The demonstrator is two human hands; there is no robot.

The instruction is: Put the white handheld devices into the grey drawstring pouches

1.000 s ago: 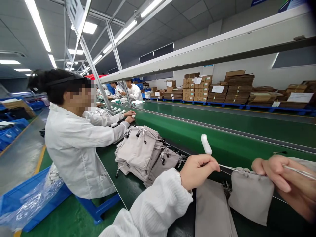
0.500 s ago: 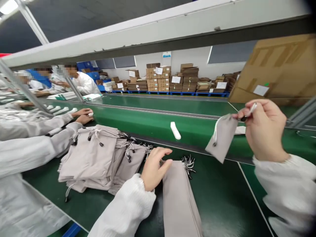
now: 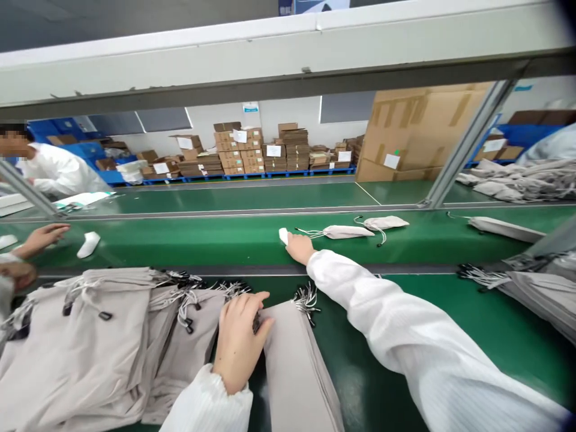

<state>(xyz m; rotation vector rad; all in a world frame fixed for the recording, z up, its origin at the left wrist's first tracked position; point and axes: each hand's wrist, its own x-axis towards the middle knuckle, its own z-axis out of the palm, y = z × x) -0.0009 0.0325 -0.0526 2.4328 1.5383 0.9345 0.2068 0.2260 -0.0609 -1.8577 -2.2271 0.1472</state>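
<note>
My right hand (image 3: 300, 248) reaches out over the green conveyor belt, its fingers closed round a small white curved plastic piece (image 3: 283, 236). Most of that piece is hidden by the hand. My left hand (image 3: 240, 339) is open, thumb and fingers apart, at the top corner of a neat stack of grey drawstring pouches (image 3: 297, 366). Whether it touches the stack I cannot tell. Just right of my right hand lies a filled grey pouch (image 3: 348, 231), its white cords trailing toward the hand. Another filled pouch (image 3: 386, 223) sits beyond it.
A large pile of grey pouches (image 3: 90, 348) covers the left of the worktop. At far left, a co-worker's hand (image 3: 45, 239) is near another white piece (image 3: 89, 245). More pouches (image 3: 544, 294) lie at right. A metal post (image 3: 470, 144) and overhead beam (image 3: 270, 66) frame the line.
My right hand has let go of the grey pouch and moved left and forward onto the white piece on the belt. The view has turned right; my left hand stays by the stack.
</note>
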